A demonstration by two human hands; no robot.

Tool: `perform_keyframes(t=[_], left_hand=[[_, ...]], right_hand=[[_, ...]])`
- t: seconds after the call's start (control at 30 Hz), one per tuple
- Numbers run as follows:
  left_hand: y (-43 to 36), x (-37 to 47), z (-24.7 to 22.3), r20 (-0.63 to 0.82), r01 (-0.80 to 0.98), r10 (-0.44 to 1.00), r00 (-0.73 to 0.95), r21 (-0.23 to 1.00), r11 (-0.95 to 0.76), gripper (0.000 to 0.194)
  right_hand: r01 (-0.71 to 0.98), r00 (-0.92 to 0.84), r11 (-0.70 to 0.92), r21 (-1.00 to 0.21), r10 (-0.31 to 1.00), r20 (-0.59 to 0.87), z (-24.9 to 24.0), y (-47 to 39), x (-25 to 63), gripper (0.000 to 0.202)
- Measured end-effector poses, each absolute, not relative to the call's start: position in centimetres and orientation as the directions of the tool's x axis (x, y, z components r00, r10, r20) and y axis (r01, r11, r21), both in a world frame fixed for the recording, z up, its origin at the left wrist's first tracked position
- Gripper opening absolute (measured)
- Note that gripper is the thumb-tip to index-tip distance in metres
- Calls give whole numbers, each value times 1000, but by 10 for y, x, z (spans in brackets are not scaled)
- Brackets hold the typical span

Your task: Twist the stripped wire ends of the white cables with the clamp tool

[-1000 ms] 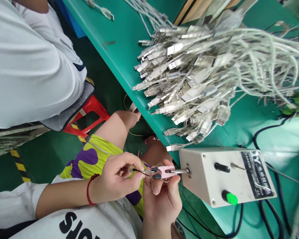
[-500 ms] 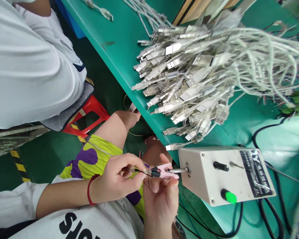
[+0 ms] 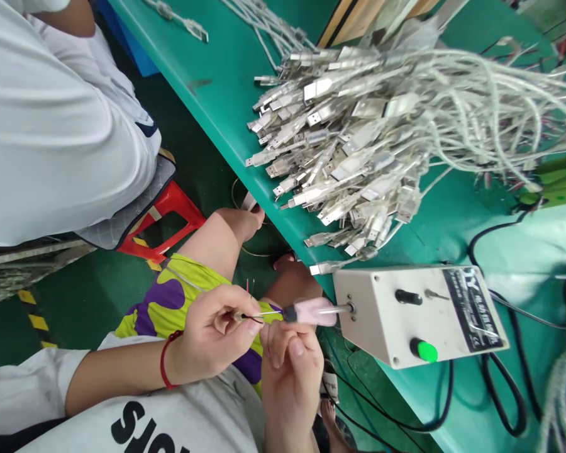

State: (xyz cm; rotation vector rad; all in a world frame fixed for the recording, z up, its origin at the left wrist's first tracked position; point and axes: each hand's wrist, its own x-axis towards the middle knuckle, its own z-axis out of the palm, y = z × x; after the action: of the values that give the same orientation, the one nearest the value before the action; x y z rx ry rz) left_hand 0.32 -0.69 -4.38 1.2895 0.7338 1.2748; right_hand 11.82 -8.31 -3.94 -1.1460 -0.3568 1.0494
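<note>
My left hand [image 3: 217, 336], with a red string bracelet at the wrist, pinches thin insulated wires [image 3: 270, 313]. Red and dark wire ends stick up above its fingertips. From the pinch, wires run to the black tips of a pink clip [image 3: 311, 311], which is blurred by motion. A metal rod [image 3: 342, 308] joins the clip to a white box-shaped machine [image 3: 365, 321] with a green knob. Just below the clip, my right hand [image 3: 293, 358] has its fingers curled and thumb folded in, with nothing visible in it.
A large heap of clear USB cables [image 3: 339, 145] covers much of the green table [image 3: 207, 107]. Black cords [image 3: 509, 377] loop behind the machine. A person in a white shirt [image 3: 61, 138] sits on a red stool [image 3: 179, 214] at the left.
My right fingers have come off the pink clip and curled below it. The clip has gone from sharp to blurred. My left hand has shifted slightly left, still pinching wires.
</note>
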Motion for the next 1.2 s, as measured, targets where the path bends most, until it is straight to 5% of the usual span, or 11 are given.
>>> perform_keyframes(t=[0.3,0.57,1.2], left_hand=[[-9,-5,-36,331,-231,856,396,939,-256,12],[-11,-5,-36,344,-253,864,368,931,-263,11],[-1,-2,-33,462,-247,769,443,887,-391,8]], right_hand=[[-472,535,-82,-878,764,-360,-27,-86,105,24],[-546,545,-77,-834,725,-423,-20,-86,103,19],[-420,563,-18,-907,779,-276,-17,-71,114,26]])
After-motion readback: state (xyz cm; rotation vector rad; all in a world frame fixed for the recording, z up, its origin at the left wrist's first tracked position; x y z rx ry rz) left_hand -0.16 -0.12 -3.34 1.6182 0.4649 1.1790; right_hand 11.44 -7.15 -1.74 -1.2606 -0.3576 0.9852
